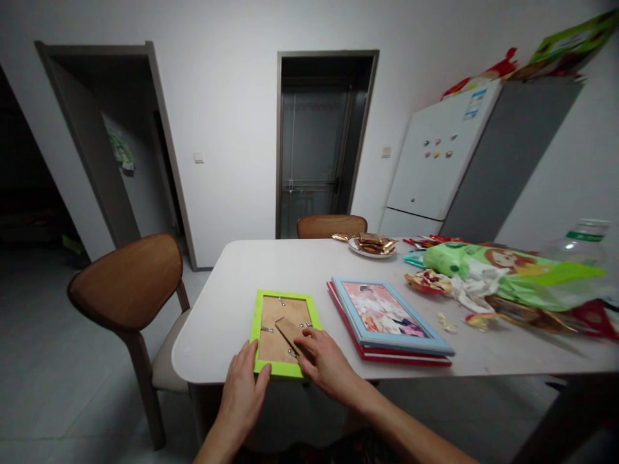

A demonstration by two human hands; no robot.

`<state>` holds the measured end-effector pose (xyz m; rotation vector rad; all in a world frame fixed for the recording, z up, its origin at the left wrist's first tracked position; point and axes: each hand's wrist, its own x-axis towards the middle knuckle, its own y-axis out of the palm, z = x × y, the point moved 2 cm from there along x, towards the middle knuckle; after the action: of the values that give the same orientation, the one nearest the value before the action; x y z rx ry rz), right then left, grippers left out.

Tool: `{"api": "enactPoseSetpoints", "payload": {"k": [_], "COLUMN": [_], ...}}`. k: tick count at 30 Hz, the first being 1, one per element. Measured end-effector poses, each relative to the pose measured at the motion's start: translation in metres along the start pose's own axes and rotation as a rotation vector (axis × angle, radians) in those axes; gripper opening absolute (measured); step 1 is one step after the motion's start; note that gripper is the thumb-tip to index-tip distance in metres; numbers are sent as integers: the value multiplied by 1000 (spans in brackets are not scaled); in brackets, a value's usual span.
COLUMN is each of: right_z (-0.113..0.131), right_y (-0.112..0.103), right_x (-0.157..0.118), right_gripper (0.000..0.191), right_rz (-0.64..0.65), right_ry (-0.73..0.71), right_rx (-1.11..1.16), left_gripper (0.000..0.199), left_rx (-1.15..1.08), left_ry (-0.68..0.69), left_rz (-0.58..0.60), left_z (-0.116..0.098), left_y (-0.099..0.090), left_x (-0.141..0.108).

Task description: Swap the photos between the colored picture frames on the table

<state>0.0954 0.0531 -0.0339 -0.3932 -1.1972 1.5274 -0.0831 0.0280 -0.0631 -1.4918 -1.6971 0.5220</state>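
Observation:
A lime-green picture frame (pixel 262 316) lies face down near the table's front edge, its brown backing board (pixel 271 351) showing. Small metal clips sit on the backing, and a brown stand leg (pixel 286 332) is tilted up from its middle. My left hand (pixel 242 380) grips the frame's lower left corner, fingers along the left side and thumb at the front edge. With bent fingers, my right hand (pixel 326 364) holds the stand leg near the lower right corner; its fingertips are partly hidden. To the right, a light-blue picture frame (pixel 387 309) lies face up on red ones (pixel 406 356).
A plate (pixel 372 251) of wrapped snacks stands at the far side of the white table (pixel 217 309). Pomegranate pieces (pixel 430 281), green plastic packaging (pixel 522 267) and a clear bottle (pixel 585 241) crowd the right. A wooden chair (pixel 130 283) stands left, another (pixel 331 225) behind.

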Motion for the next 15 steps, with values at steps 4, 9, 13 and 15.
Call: {"api": "enactPoseSetpoints", "payload": {"k": [4, 9, 13, 15], "right_z": [-6, -29, -40, -43], "right_y": [-4, -7, -5, -3], "right_x": [4, 27, 45, 51], "right_gripper": [25, 31, 25, 26], "right_rz": [48, 31, 96, 113], "right_ry": [-3, 87, 158, 220], "right_rx": [12, -116, -246, -251], "left_gripper": [47, 49, 47, 45], "left_rx": [116, 89, 84, 86], "left_ry": [31, 56, 16, 17], "left_rz": [45, 72, 74, 61], "left_z": [2, -2, -1, 1], "left_y": [3, 2, 7, 9], "left_x": [2, 21, 30, 30]}}
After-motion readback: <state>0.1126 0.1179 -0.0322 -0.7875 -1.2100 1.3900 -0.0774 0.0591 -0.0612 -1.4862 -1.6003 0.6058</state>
